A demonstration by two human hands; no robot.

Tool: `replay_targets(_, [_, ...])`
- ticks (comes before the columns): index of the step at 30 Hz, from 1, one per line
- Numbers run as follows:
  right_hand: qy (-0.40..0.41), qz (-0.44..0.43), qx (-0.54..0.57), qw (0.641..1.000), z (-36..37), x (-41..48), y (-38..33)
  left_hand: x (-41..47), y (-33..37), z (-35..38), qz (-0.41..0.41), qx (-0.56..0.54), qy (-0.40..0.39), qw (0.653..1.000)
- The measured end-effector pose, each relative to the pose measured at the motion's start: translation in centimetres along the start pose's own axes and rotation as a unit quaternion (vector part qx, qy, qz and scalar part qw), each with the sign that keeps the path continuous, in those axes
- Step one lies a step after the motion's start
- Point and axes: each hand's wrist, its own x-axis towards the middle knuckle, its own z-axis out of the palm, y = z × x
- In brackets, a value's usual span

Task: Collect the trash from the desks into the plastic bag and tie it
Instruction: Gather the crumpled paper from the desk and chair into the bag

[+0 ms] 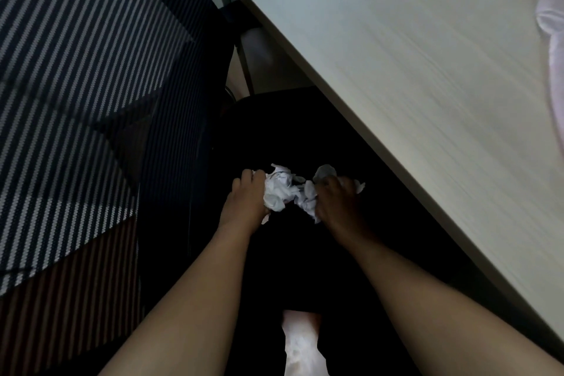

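Pale wood-grain desk (412,55) fills the upper right, edge running diagonally; its visible top is bare except a translucent pinkish-white plastic thing (551,18) at the far right edge, possibly the bag, can't confirm. Striped carpet (61,85) on the left. Centre is a large black mass (305,137) below the desk edge, maybe a chair seat or black bag, too dark to tell. Both forearms reach forward over it. Left hand (244,198) has fingers curled closed around a wad of crumpled white paper (279,189). Right hand (338,201) is clenched on a second wad of crumpled paper (308,201), with scraps sticking out past the knuckles. The two wads touch between the hands. Small pale patch (300,342) low centre, unclear. Risk: loose scraps hanging below each fist could drop onto the dark area and get lost, since the grip covers only part of each wad.
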Motion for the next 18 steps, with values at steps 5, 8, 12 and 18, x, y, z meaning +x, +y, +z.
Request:
replay_targets(5, [0.064,0.091,-0.008,0.994,-1.2,-0.3,0.7,-2.0,0.7,0.2,-0.019,-0.122,0.087,0.988])
replay_targets(8, [0.072,0.064,0.029,0.995,-1.5,-0.8,0.3,-3.1,0.7,0.6,0.032,-0.062,0.095,0.993])
replay_targets(12, [-0.042,0.009,0.058,0.997,-0.5,-1.1,-0.2,-2.4,0.0,1.7,0.091,-0.004,0.044,0.995])
replay_targets(18, [-0.035,0.010,0.005,0.999,1.4,-0.1,0.1,-1.1,-1.2,2.5,0.067,0.016,0.076,0.995])
